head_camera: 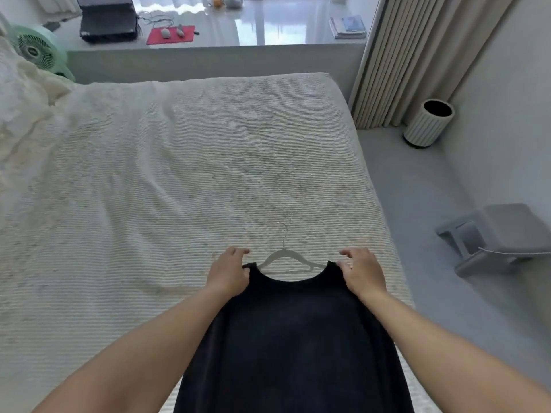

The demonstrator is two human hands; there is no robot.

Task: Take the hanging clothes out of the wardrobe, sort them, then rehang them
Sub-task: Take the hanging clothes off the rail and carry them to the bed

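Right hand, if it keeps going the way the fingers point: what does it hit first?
The right hand, gripping the black top at its shoulder, points forward over the bed. The first thing in line looks like the bedspread itself; no other object lies ahead, though its height above the bed is unclear.

Soft, even daylight fills the room, coming from the window at the top of the frame. It throws white glare across the glossy ledge (268, 22) at upper centre, washing out detail there. Shadows are faint and diffuse. The black garment (295, 338) at lower centre reads as a near-featureless dark mass. Wide-angle distortion bends the curtain (396, 55) and bed (179, 174) edges outward. The picture is slightly soft throughout, with compression smearing.
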